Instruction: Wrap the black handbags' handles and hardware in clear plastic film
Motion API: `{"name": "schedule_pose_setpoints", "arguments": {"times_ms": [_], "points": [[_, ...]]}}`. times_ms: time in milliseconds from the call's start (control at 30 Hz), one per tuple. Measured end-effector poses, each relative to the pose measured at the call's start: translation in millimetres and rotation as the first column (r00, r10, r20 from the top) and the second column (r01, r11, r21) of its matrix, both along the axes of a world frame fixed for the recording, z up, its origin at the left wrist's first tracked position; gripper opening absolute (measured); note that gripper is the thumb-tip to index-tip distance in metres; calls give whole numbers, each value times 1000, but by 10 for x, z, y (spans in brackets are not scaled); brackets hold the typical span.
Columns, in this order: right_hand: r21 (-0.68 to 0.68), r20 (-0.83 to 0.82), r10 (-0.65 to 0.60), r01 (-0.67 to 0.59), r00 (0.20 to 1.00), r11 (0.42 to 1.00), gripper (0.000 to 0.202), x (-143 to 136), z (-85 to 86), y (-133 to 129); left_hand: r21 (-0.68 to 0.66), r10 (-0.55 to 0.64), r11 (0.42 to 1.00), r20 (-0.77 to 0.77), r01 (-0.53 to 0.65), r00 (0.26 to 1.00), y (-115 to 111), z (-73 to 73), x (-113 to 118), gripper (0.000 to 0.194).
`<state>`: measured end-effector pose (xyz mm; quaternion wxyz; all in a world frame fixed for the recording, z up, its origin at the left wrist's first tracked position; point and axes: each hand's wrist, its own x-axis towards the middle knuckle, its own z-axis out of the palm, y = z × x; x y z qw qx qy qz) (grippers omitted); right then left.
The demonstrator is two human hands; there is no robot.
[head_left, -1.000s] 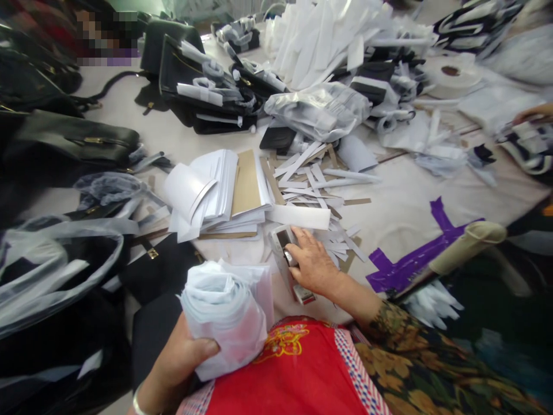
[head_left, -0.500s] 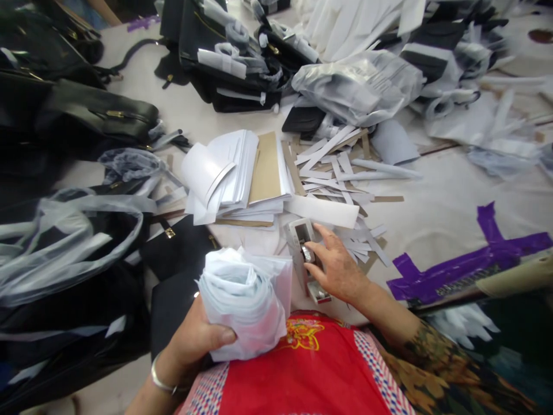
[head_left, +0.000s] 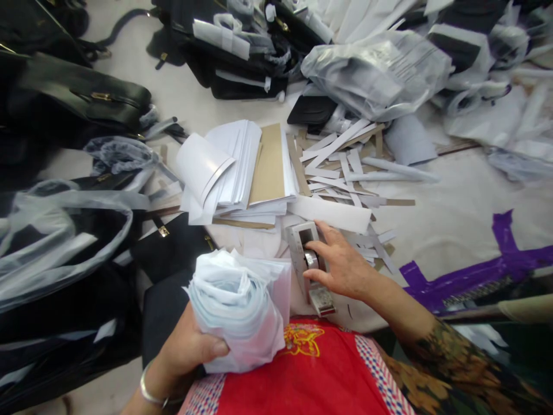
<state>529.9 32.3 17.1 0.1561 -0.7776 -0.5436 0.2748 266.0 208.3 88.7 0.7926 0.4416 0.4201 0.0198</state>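
Observation:
My left hand (head_left: 192, 346) is wrapped round a thick roll of thin pale blue-white sheet (head_left: 237, 311), held upright above the lap, thumb on its near side. A silver bangle circles the left wrist. Beyond the roll's right side stands a grey tape dispenser (head_left: 297, 245) with a small roll of tape in it. My right hand (head_left: 339, 262) rests on the dispenser from the right, its fingers curved over the tape roll. Just past the dispenser lies a white strip of card (head_left: 332, 214).
Stacked white and brown sheets (head_left: 270, 167) lie ahead, with scattered paper strips (head_left: 345, 173) to their right. Black bags (head_left: 78, 92) and clear plastic crowd the left and back. A purple-taped edge (head_left: 466, 288) runs along the right. A red apron (head_left: 319, 380) covers the lap.
The view has shifted slightly. My left hand and the roll sit a little lower and further left in the picture. My right hand remains at the dispenser, with its fingers over the tape.

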Motion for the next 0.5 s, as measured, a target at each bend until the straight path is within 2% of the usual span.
{"name": "schedule_pose_setpoints", "arguments": {"times_ms": [133, 300, 433, 500], "points": [[-263, 117, 85, -52, 989, 963, 57, 1, 129, 224, -18, -2, 1000, 37, 2, 999, -13, -46, 2, 82], [-556, 214, 240, -83, 947, 827, 58, -64, 356, 494, -3, -51, 999, 142, 52, 989, -11, -91, -87, 72], [-647, 166, 419, -222, 893, 730, 44, -81, 499, 606, 15, -5, 1000, 199, 3, 980, -24, -81, -236, 74], [-658, 122, 457, -273, 881, 702, 39, -46, 531, 678, 16, 30, 999, 213, -35, 977, -30, -81, -327, 77]]}}
